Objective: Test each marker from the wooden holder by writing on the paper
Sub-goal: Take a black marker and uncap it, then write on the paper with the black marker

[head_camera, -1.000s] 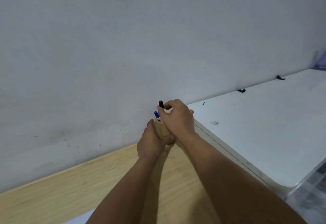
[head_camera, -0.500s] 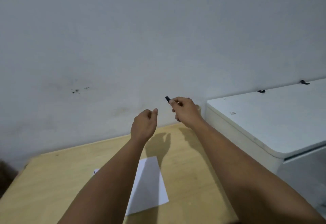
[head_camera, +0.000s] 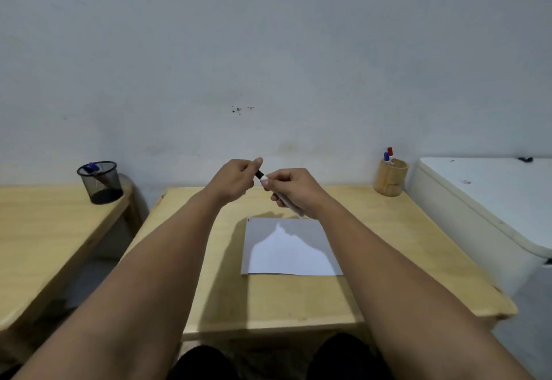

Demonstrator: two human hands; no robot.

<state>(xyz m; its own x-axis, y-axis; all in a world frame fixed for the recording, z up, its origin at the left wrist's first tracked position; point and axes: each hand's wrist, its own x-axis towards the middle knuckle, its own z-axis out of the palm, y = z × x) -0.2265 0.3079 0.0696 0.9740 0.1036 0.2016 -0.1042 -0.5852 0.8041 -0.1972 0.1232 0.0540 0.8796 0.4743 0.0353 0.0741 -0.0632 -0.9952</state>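
Observation:
My right hand (head_camera: 294,190) grips the white barrel of a black-capped marker (head_camera: 283,200) above the far part of the wooden table. My left hand (head_camera: 236,179) pinches the marker's black cap (head_camera: 259,174); cap and barrel look joined or nearly so. Below the hands lies a white sheet of paper (head_camera: 288,249) with a small mark at its top left corner. The round wooden holder (head_camera: 390,181) stands at the table's back right corner with a red-capped marker (head_camera: 390,151) and a blue-capped marker (head_camera: 386,157) upright in it.
A black mesh cup (head_camera: 100,182) with a blue-capped marker stands on a second wooden table (head_camera: 44,230) at the left. A white cabinet top (head_camera: 490,188) borders the main wooden table (head_camera: 388,260) on the right. A grey wall runs behind everything.
My view has swung left and down from the holder to the table centre. My right hand carried the black marker away from the holder, and my left hand came up and took hold of its cap.

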